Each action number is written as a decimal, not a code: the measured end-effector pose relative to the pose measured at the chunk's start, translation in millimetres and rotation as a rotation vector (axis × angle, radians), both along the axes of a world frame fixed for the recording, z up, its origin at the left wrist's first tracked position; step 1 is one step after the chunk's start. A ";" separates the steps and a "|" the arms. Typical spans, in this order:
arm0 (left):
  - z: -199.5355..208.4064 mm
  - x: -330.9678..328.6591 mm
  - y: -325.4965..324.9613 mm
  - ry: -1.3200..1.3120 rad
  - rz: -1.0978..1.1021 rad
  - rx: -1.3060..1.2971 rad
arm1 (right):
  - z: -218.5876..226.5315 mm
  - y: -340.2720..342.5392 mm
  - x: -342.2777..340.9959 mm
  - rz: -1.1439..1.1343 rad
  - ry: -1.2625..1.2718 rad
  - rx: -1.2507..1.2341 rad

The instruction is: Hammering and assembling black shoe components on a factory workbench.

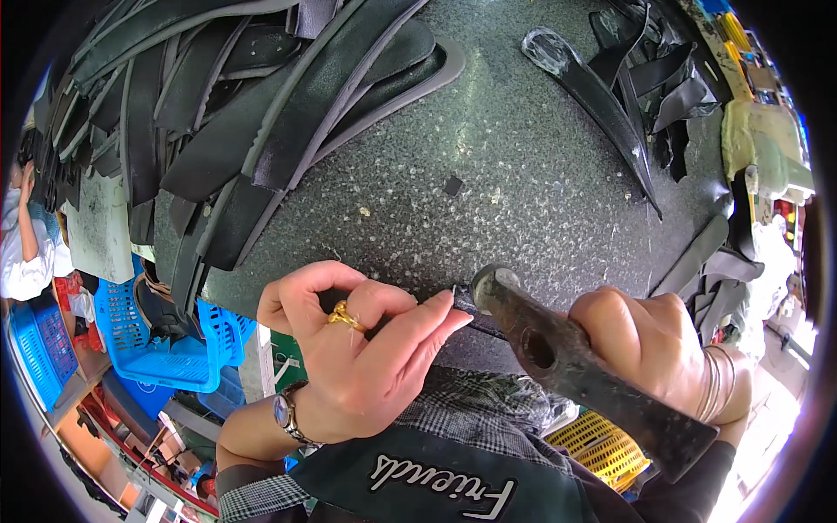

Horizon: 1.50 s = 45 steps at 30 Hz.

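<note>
My right hand [649,344] is closed in a fist around a hammer. The worn, dark metal hammer head [602,388] slants across the near edge of the worktop, its round face at the upper left, close to my left fingertips. A dark hole shows in its side; the handle is mostly hidden. My left hand [362,349], with a gold ring and a watch, is pinched at thumb and forefinger. Whatever lies between those fingertips is too small to make out. A narrow dark strip [484,322] shows just below them, partly covered by the hammer.
The speckled dark worktop [540,187] carries a big pile of black leather-like strips [288,113] at far left. More black strips [641,78] lie at far right. A small black square [452,186] sits mid-table. Blue baskets [166,349] stand left, a yellow basket [602,449] below right.
</note>
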State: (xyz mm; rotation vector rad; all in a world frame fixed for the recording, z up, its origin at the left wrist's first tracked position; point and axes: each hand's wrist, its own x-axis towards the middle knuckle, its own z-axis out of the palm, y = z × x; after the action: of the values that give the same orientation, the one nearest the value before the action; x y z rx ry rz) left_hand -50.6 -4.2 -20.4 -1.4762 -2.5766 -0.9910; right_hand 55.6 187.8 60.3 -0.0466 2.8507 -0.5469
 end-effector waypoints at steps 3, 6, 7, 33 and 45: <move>0.4 0.8 1.5 -0.015 -0.024 0.034 | -2.9 0.2 4.6 0.033 0.018 0.039; 5.7 -4.4 6.3 -0.089 0.056 -0.013 | -6.2 1.6 5.0 0.035 -0.016 0.016; 4.0 -4.8 7.5 -0.080 0.044 0.002 | -5.7 2.0 4.2 0.037 -0.016 0.015; -6.3 -4.3 -3.9 0.167 -0.101 0.024 | 2.0 7.8 -15.3 0.034 -0.082 -0.033; -4.4 6.4 -8.3 0.057 0.003 0.006 | -5.9 9.3 -9.5 0.004 -0.073 -0.072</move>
State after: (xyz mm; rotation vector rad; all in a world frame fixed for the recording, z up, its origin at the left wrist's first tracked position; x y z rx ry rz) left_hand -44.1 -12.5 -24.8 -1.4759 -2.5338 -0.9422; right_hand 46.0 197.1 54.3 -0.0435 2.7588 -0.6373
